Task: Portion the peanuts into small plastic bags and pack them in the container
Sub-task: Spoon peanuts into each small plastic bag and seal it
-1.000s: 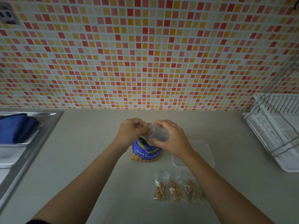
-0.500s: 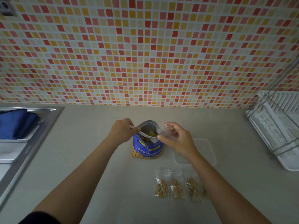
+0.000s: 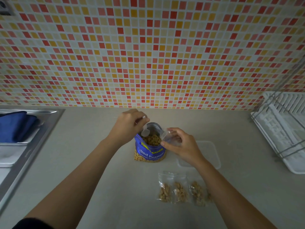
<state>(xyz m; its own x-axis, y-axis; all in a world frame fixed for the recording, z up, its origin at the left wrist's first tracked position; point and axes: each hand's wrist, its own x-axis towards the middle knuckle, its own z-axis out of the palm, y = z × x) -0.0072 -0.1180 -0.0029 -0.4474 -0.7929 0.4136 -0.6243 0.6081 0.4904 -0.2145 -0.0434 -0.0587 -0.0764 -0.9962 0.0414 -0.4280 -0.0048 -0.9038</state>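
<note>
Left hand [image 3: 127, 125] — grips white spoon [image 3: 145, 133]; right hand [image 3: 184, 147] — pinches clear bag [image 3: 170, 138]

Blue peanut bag [image 3: 151, 155], yellow brand lettering "TONG GARDEN" across the front, creased, white "…lted Peanuts" below it, first letters hidden at the left edge, smaller line underneath too blurred to read

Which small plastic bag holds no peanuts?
The small bag pinched in the right hand, beside the peanut pack; the filled bags lie on the counter.
</note>
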